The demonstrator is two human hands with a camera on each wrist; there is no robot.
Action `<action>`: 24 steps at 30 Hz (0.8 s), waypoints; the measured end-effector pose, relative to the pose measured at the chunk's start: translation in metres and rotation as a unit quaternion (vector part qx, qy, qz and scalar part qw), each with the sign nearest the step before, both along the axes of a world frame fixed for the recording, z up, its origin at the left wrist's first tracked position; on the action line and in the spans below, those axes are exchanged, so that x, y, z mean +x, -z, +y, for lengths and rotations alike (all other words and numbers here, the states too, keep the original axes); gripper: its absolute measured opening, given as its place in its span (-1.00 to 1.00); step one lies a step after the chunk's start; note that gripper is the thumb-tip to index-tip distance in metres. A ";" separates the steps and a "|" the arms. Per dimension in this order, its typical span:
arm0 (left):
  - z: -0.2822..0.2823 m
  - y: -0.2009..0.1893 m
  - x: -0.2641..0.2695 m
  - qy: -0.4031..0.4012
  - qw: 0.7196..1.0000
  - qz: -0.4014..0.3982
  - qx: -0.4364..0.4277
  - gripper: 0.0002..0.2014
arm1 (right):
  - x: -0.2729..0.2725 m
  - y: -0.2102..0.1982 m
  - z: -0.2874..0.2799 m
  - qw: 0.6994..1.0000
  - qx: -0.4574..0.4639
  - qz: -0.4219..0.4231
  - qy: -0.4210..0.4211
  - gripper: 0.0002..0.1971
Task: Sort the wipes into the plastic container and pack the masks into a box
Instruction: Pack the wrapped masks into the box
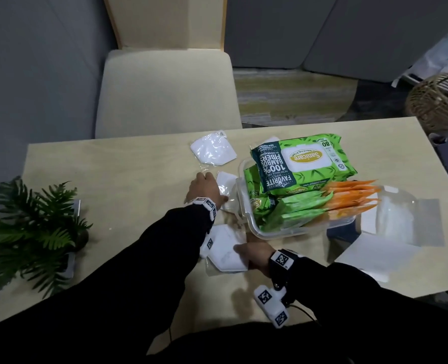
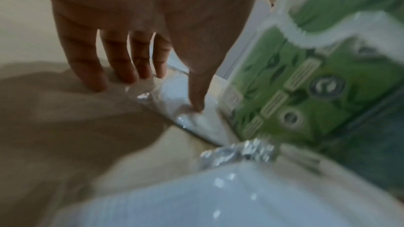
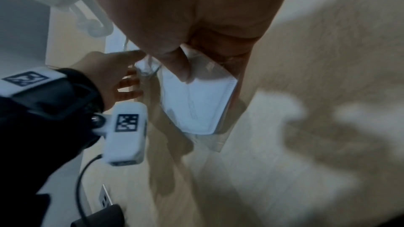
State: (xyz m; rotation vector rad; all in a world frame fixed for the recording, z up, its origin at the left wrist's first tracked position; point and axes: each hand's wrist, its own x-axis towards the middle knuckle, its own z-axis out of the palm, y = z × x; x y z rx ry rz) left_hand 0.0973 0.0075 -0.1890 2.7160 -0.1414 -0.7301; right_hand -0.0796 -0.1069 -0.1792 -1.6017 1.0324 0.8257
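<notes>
Near mask (image 1: 225, 256): white folded mask in a clear wrapper, lower centre of the head view, on the table (image 1: 112, 179).
Right hand (image 1: 255, 254): grips the near mask's edge; in the right wrist view the thumb (image 3: 179, 68) lies over it and the fingers curl beneath.
Middle mask (image 1: 227, 179): wrapped, centre of frame, just left of the plastic container (image 1: 291, 232).
Left hand (image 1: 204, 189): fingers (image 2: 87, 75) spread and fairly straight, tips resting on the middle mask's wrapper, nothing pinched.
Far mask (image 1: 212, 151): wrapped, upper centre, untouched.
Wipes (image 1: 304, 161): green packs and orange sachets (image 1: 349, 193) piled in the container.
Box (image 1: 375, 256): white, flaps open, right of the container.
Handling, masks: probably very light and limp; the glossy film looks slick, so flat fingertips may skid.
Hold: likely best to pinch a folded edge, thumb above and fingers below, not the loose wrapper margin.
Fragility: low; creasing is the main concern.
</notes>
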 end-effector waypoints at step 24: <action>0.013 0.011 0.016 -0.120 0.977 0.119 -0.127 -0.68 | 0.026 -0.001 0.021 0.992 0.053 -0.086 -0.073 -0.09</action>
